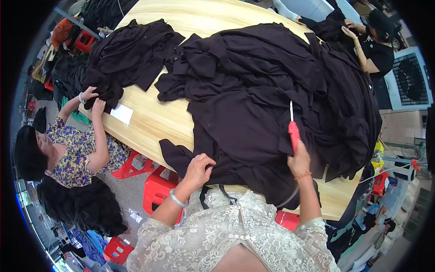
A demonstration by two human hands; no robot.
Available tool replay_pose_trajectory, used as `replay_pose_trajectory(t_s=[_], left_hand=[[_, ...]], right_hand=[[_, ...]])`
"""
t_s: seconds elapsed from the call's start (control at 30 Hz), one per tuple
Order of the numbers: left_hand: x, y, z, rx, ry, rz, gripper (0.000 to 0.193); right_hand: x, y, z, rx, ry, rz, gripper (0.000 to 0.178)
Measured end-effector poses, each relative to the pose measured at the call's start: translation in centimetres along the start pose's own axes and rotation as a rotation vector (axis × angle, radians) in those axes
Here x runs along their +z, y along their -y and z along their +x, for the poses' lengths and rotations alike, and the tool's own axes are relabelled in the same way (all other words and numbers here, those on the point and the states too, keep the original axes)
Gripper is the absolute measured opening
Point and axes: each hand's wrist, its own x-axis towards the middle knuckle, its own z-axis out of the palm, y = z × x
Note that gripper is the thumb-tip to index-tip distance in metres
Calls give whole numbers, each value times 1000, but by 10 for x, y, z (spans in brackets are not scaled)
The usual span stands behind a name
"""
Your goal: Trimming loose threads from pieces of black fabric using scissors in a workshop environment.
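Cream floral lace top (226, 222) sits nearest the camera, on the person standing at the near edge of a pale wood-grain surface (174, 124). The left hand (198, 172), a pale bangle at its wrist, is over black cloth by that near edge, its fingers bent and the thumb close to them; whether it pinches any cloth I cannot tell. The right hand (299, 159) is closed around the handle of a slim red-handled tool with a narrow pale tip (294, 131), which points toward the far edge above the black fabric garment (240, 124) spread before the person. That garment reaches the near edge, and more heaped black cloth (258, 52) extends beyond it toward the far and right edges. By the left edge lies a flat white paper sheet (121, 114), next to a co-worker in a floral-print top (74, 156) whose hands touch a separate black garment pile (131, 52). Near the far right corner, another co-worker in black (379, 54) handles dark fabric (330, 28). Red plastic stools (156, 195) stand beside the surface.
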Motion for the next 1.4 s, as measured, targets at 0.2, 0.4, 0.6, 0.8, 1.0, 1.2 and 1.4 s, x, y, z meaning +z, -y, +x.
replay_pose_trajectory(t_s=[0.2,0.4,0.6,0.8,1.0,1.2,1.4], left_hand=[[16,-2,-33,-16,182,184,23],[30,-33,-4,-750,47,-1049,26],[66,-12,8,-846,-122,-1927,3],[78,-13,12,-874,6,-1741,8],[90,2,15,-928,2,-1668,15],[98,9,13,-920,-5,-1682,18],[96,6,8,-838,27,-1756,16]], right_hand=[[-70,-35,-33,120,108,-222,44],[-53,-29,-70,-51,-174,-227,21],[-44,7,-91,-23,-48,379,21],[-46,19,-102,-280,277,70,23],[-44,26,-115,-207,694,-124,19],[-38,49,-108,-302,682,-140,20],[-35,55,-103,-263,706,-134,21]])
